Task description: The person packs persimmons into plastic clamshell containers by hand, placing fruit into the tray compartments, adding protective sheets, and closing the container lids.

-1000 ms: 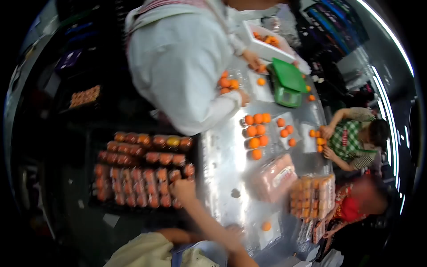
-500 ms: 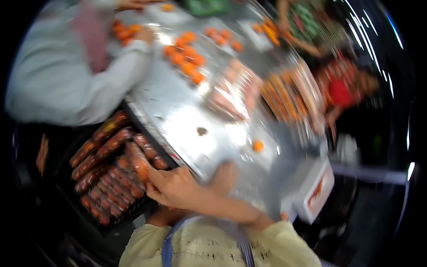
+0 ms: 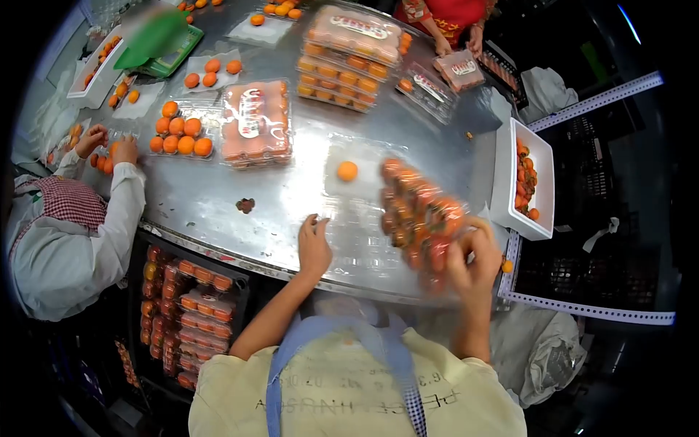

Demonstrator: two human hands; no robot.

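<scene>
My right hand grips one end of a clear plastic pack of orange fruit, tilted and blurred above the table's near edge. On the metal table, my left hand has its thumb and fingers apart and nothing in it. Just beyond the hands lies an open clear tray, and a single orange fruit rests at its far part on a pale sheet. To the left of the tray stands a closed, labelled pack.
A stack of filled packs stands at the back. A white foam box of fruit is at right, a black crate of packs below left. Co-workers stand at left and at the far side. A green scale is back left.
The view has swung from the crate to the table. My right hand, earlier at a pack in the crate, now holds a pack over the table. My left hand now shows clearly.
</scene>
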